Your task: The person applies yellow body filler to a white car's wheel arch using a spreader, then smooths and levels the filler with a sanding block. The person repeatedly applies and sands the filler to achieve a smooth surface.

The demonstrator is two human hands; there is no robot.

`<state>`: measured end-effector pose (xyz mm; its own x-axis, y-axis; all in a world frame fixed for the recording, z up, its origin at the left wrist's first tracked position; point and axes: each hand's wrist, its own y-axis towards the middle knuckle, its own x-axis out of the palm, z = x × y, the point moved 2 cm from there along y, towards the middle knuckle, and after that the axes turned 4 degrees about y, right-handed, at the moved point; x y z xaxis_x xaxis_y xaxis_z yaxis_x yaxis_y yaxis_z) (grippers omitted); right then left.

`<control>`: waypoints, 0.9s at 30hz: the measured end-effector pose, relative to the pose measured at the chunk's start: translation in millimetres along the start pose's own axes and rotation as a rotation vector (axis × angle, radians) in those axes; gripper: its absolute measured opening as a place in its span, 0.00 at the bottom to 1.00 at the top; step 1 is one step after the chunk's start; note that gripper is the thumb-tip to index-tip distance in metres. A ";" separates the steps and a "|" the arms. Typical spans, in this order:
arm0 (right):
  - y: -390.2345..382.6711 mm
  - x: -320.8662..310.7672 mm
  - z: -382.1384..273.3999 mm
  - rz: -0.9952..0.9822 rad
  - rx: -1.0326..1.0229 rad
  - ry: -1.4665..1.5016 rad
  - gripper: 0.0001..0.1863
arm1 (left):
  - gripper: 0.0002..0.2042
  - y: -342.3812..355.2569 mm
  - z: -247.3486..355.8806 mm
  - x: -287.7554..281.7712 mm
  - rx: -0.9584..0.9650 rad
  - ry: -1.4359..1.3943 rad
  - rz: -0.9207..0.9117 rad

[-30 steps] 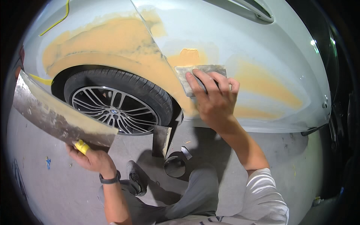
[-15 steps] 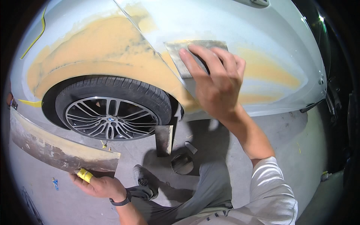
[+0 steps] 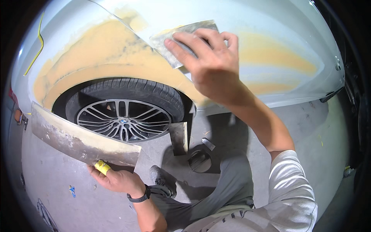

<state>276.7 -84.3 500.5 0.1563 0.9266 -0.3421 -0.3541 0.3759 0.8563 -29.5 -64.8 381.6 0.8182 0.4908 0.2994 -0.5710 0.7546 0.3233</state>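
Note:
My right hand (image 3: pixel 216 65) presses a flat metal putty spreader (image 3: pixel 168 52) against the white car's body (image 3: pixel 270 15), near the seam between two panels. Its fingers lie along the spreader's face, and a little pale filler shows on the far edge. Tan filler (image 3: pixel 100 48) covers the panel above the wheel arch, with more bands right of my hand. Lower left, my left hand (image 3: pixel 118 179), yellow tape round one finger, grips the near edge of a long curved spreader blade (image 3: pixel 85 141). Cream filler coats that blade's far edge; its near side is dark and stained.
The wheel (image 3: pixel 123 120) sits below the arch. Under it, near my feet, are a dark rectangular plate (image 3: pixel 178 139) with a pale edge, a round dark lid (image 3: pixel 199 160) and a small tube (image 3: pixel 208 144). A yellow strip (image 3: pixel 38 48) hangs on the car at left.
My right hand has slid the putty spreader up and left, across the panel seam. The left hand and its long blade sit a little farther right in view, as the whole view has shifted.

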 end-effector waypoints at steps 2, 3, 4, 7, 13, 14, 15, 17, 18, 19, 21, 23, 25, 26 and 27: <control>-7.0 -0.7 -8.8 0.038 -0.001 0.015 0.18 | 0.23 -2.7 3.6 2.9 0.006 -0.032 -0.024; -12.0 -2.2 -11.9 0.005 0.017 0.037 0.16 | 0.23 -3.4 4.5 3.4 -0.011 -0.049 -0.003; -18.9 -7.4 -14.2 -0.039 0.030 0.050 0.17 | 0.23 -4.7 6.2 3.5 0.009 0.047 0.021; -33.8 -20.8 -7.7 0.003 -0.011 0.022 0.18 | 0.22 -5.5 6.6 4.7 -0.016 -0.051 -0.007; -46.4 -11.3 7.9 -0.070 0.023 0.002 0.23 | 0.21 -6.1 5.3 1.1 0.116 0.065 -0.024; -49.7 -11.7 4.1 -0.060 0.015 0.033 0.21 | 0.20 -6.2 5.4 0.7 0.135 0.078 -0.017; -53.1 -13.1 0.7 -0.084 0.018 0.067 0.20 | 0.20 -6.1 5.0 1.3 0.135 0.062 -0.031; -58.6 -20.0 -4.2 -0.012 0.011 0.074 0.20 | 0.20 -6.0 5.0 2.1 0.128 0.022 -0.043; -59.3 -21.8 -3.7 -0.001 0.009 0.054 0.20 | 0.20 -6.5 5.3 2.6 0.136 0.001 -0.051; -59.4 -24.6 -4.4 0.073 -0.019 0.029 0.20 | 0.20 -6.1 5.4 3.3 0.118 -0.017 -0.064; -57.5 -23.5 -2.4 0.003 0.022 0.016 0.19 | 0.20 -6.7 6.2 3.8 0.116 -0.072 -0.075; -54.3 -19.1 -2.7 -0.140 0.098 0.052 0.19 | 0.21 -7.6 8.1 3.0 0.148 0.017 -0.065; -51.1 -22.1 -9.5 -0.024 0.068 0.074 0.19 | 0.22 -8.3 9.7 2.7 0.154 0.042 -0.075; -51.0 -26.5 -14.3 0.027 0.053 0.062 0.19 | 0.21 -8.4 10.1 2.4 0.128 0.008 -0.087; -49.8 -31.6 -16.8 0.117 0.010 0.013 0.19 | 0.21 -7.7 9.7 2.9 0.099 -0.019 -0.101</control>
<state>273.9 -132.1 462.2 0.1027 0.9641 -0.2449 -0.3597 0.2655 0.8945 -23.4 -73.5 388.7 0.8709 0.4055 0.2775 -0.4904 0.7525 0.4395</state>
